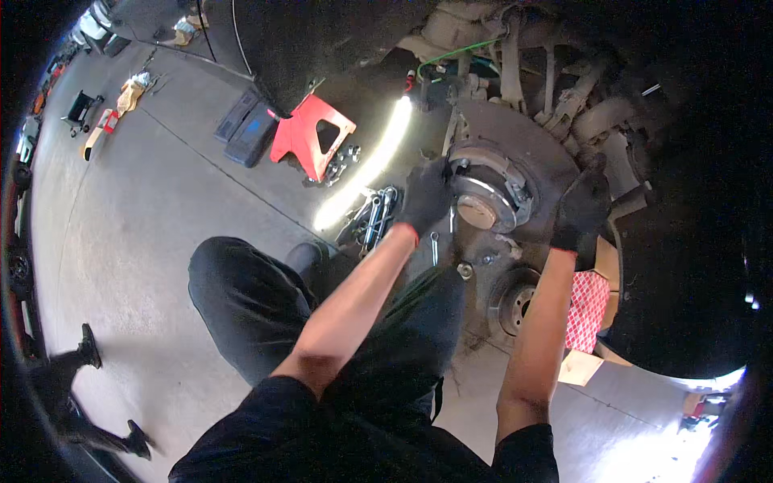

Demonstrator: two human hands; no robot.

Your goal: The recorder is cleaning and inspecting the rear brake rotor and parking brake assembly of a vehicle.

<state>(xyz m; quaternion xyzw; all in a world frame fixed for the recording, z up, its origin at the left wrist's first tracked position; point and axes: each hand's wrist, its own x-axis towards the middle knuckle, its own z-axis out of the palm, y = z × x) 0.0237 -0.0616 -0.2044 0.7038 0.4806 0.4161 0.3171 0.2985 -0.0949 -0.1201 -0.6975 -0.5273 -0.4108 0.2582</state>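
Note:
A brake backing plate [483, 121], dark and rounded, surrounds the wheel hub [477, 212] with its rusty centre; curved brake shoes [503, 167] show around the hub. My left hand [425, 196], in a black glove with a red cuff, closes on the plate's left edge beside the hub. On the opposite edge is my right hand [581, 208], gloved alike, its fingers curled at the rim. Dark gloves against dark metal partly hide the fingertips of both hands. Beneath the hub, a brake disc [509, 302] lies on the floor.
A lit tube lamp [370, 165] lies left of the hub, near a red jack stand [310, 133] and a dark tool case [245, 129]. Several wrenches [377, 217] are piled by my left wrist. A red-and-white patterned box [588, 310] stands below the dark bodywork [684, 290] at right.

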